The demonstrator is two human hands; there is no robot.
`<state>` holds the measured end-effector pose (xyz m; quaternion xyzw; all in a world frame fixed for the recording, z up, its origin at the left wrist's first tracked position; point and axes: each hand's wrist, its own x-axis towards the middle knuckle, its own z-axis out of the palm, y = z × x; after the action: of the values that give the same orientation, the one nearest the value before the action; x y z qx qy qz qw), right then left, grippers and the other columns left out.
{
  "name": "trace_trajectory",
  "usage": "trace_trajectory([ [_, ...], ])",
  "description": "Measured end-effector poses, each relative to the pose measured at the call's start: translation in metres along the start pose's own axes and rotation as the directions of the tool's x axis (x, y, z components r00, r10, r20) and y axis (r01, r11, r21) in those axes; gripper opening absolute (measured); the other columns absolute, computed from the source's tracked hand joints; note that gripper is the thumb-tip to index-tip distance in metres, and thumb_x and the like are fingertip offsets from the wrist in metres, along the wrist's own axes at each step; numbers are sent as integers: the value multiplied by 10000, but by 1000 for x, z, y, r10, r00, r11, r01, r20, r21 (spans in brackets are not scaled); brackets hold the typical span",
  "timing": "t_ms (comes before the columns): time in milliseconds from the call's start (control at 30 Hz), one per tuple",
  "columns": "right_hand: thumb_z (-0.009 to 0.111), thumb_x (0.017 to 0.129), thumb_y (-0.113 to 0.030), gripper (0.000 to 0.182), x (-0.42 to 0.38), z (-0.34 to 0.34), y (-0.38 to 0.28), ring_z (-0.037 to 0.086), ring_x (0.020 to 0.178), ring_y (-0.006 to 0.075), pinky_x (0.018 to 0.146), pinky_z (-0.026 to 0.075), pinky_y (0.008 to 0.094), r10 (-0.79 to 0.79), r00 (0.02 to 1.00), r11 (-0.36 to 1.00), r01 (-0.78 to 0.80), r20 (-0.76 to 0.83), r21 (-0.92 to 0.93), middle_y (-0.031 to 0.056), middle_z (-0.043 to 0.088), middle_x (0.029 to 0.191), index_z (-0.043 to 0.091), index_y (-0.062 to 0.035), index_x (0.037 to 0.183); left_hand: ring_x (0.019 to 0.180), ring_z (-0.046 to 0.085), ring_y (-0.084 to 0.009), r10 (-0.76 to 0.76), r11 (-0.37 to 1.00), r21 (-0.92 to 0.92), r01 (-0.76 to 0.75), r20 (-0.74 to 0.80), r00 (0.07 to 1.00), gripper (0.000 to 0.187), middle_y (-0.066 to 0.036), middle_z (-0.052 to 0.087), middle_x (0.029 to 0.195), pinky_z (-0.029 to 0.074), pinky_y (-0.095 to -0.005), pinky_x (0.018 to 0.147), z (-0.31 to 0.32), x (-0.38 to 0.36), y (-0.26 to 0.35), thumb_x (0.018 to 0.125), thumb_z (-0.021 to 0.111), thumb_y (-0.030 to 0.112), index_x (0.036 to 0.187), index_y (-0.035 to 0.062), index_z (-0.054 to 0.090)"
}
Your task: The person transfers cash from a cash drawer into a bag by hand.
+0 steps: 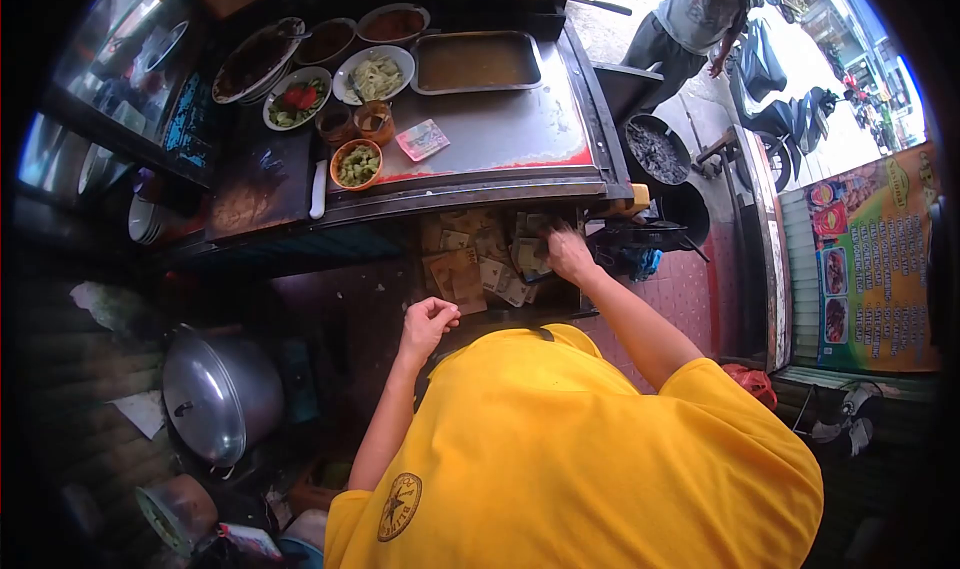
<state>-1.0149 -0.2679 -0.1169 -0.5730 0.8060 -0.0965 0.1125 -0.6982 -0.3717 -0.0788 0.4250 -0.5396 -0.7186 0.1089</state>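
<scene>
Beneath the counter is an open drawer [437, 231] with banknotes [460, 277] lying in it. My right hand [570, 256] reaches over the drawer's right side, close to greyish notes [530, 253]; its fingertips are blurred. Near the drawer's front left corner, my left hand [431, 323] is closed with thumb and fingers pressed together; whatever may be between them is too small to make out. A reddish banknote [423, 140] lies flat on the metal counter top [500, 134], beside an orange bowl of chopped green pieces [357, 164].
On the counter stand a metal tray [478, 63], a plate of shredded vegetable [374, 75] and a knife [319, 189]. A large pot [221, 399] sits at lower left. Charcoal fills a round pan [656, 150] at right; a person [690, 19] stands beyond it.
</scene>
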Motion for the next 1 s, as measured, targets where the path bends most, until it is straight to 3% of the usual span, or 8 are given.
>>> trace_trajectory([
  [100,698,744,-187,409,-3,-2,-6,524,1087,384,922,444,449,-79,994,984,67,-71,-168,214,532,1189,613,-72,1127,723,639,-104,-8,1000,-9,8,0,1000,130,-56,687,822,492,-226,650,0,-3,-1,884,636,141,894,14,664],
  [233,687,749,-161,397,6,-3,-7,531,1071,374,929,442,433,-41,997,994,34,-64,-99,207,557,1141,617,-84,1133,727,638,-105,-2,1000,-16,1,-32,999,136,-56,683,824,494,-229,652,-3,-5,1,887,633,145,901,14,665],
  [333,673,753,-134,375,14,-8,-17,577,1020,371,901,464,431,-65,993,997,69,-101,31,210,619,1054,629,-74,1120,731,639,-108,-7,1000,-23,6,-56,998,141,-58,682,831,496,-229,656,-5,-7,4,888,632,145,914,10,665],
  [533,644,788,-145,266,34,25,-77,634,918,375,822,500,448,72,981,870,-151,183,469,228,663,948,649,-37,1031,741,641,-114,-2,996,-86,-9,-121,993,156,-65,681,858,499,-227,667,-11,-11,-5,885,633,136,960,1,657],
  [633,651,797,-199,298,42,81,-92,627,926,381,826,500,446,-54,970,930,-38,239,366,229,655,974,641,-35,1046,746,642,-114,-6,995,-100,-9,-150,989,158,-67,680,865,500,-228,669,-14,-18,-9,882,636,129,970,-1,653],
  [800,591,797,-214,349,47,105,-118,582,1003,347,877,455,443,-302,952,953,300,-56,-44,175,610,1078,617,-78,1117,770,652,-135,-49,995,-97,29,-203,978,137,-86,677,878,509,-232,690,-20,-37,-7,893,616,107,977,2,641],
  [900,565,791,-191,364,45,109,-122,523,1097,317,928,389,480,-297,942,951,277,-155,-138,163,569,1154,603,-105,1143,773,650,-131,-65,991,-128,35,-239,969,132,-82,677,877,510,-233,693,-24,-47,-8,896,612,103,978,5,641],
  [1000,577,793,-210,379,46,103,-128,474,1157,310,948,344,521,-216,971,974,221,103,-41,160,519,1230,595,-157,1168,776,650,-124,-83,991,-127,51,-266,960,125,-78,678,878,509,-228,695,-26,-54,-13,899,609,97,980,8,639],
])
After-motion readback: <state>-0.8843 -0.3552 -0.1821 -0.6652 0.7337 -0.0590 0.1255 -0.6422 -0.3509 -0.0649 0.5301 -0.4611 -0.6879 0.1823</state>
